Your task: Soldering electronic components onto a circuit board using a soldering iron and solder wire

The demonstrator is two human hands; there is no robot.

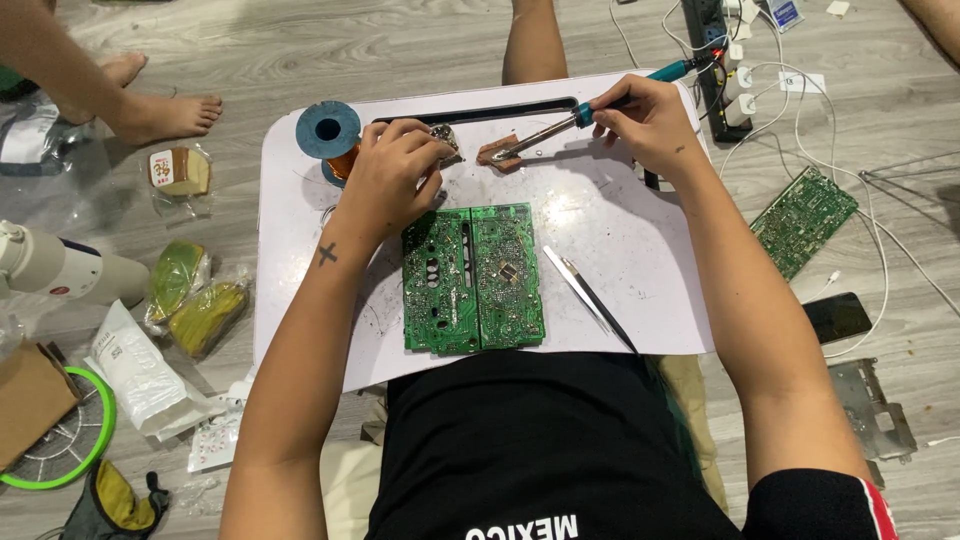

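My right hand [648,122] grips a teal-handled soldering iron [560,127], its metal tip resting on a small brown block [497,154] at the far side of the white lap table [620,250]. My left hand [392,172] is closed around a small shiny metal piece [446,139] beside a blue solder spool [328,130]. A green circuit board [472,277] lies flat in front of me, nearer than both hands. Metal tweezers [588,296] lie just right of the board.
A second green circuit board [803,220], a dark phone [837,317], white cables and a power strip [712,45] lie on the floor at right. Wrapped snacks [195,300], a green-rimmed fan [60,430] and another person's bare feet [160,110] are at left.
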